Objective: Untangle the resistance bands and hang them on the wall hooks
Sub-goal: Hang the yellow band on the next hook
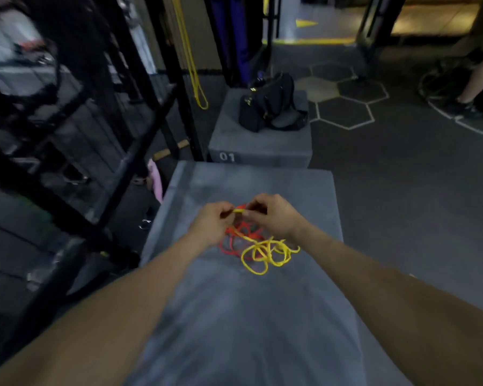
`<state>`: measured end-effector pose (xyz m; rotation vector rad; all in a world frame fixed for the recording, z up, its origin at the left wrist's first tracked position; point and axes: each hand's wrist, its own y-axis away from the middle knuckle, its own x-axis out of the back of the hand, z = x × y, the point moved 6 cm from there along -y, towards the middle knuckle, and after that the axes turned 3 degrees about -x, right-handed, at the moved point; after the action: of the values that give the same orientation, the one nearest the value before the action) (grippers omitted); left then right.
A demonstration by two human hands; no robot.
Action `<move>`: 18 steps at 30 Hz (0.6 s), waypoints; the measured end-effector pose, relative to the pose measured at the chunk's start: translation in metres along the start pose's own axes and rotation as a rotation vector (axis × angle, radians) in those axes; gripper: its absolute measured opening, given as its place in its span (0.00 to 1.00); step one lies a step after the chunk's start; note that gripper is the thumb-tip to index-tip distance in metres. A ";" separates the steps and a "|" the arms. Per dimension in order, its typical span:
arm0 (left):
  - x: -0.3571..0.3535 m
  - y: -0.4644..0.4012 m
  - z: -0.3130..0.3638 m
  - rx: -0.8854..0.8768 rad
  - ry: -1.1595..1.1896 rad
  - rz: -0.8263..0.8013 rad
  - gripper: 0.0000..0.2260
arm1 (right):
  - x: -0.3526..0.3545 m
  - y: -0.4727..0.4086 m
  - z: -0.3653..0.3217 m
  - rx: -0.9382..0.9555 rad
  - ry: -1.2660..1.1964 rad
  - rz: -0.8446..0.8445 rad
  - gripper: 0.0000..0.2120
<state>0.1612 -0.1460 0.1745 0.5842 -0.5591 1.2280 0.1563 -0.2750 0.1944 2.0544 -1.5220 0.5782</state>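
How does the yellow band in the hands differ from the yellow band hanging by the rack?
The tangled yellow band lies in loops on the grey foam box, knotted with a red band; the hanging yellow band drops straight and free. The left hand and right hand pinch the tangled one; nothing touches the hanging one. Both are yellow.

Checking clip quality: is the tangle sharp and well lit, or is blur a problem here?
Head view: dim gym light; yellow band and red band readable but soft between left hand and right hand; rack smeared by motion blur; wide-angle bending at edges.
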 end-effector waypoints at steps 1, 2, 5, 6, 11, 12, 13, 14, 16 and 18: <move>0.022 0.006 0.006 0.000 0.045 0.035 0.14 | 0.004 -0.002 -0.019 0.026 0.018 -0.027 0.05; 0.044 0.013 0.012 0.008 0.083 0.062 0.12 | 0.007 -0.005 -0.039 0.059 0.045 -0.041 0.03; 0.106 0.041 0.025 0.042 0.193 0.179 0.10 | 0.014 -0.008 -0.093 0.128 0.111 -0.034 0.03; 0.126 0.052 0.027 0.055 0.242 0.229 0.10 | 0.015 -0.009 -0.109 0.152 0.123 -0.029 0.03; 0.217 0.122 0.026 0.146 0.487 0.540 0.06 | 0.011 -0.001 -0.184 0.251 0.151 -0.063 0.11; 0.232 0.136 0.029 0.152 0.517 0.573 0.05 | 0.009 0.001 -0.200 0.277 0.129 -0.078 0.11; 0.246 0.151 0.033 0.159 0.541 0.602 0.05 | 0.008 0.005 -0.218 0.307 0.102 -0.091 0.10; 0.260 0.165 0.036 0.170 0.559 0.631 0.06 | 0.007 0.010 -0.237 0.337 0.068 -0.102 0.09; 0.286 0.190 0.043 0.194 0.594 0.675 0.08 | 0.006 0.022 -0.279 0.399 -0.008 -0.125 0.09; 0.312 0.212 0.051 0.209 0.583 0.705 0.11 | 0.004 0.034 -0.325 0.456 -0.100 -0.139 0.10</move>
<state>0.0281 0.0849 0.4466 0.1643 -0.1274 2.0466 0.1134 -0.0822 0.4547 2.5417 -1.3785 0.8394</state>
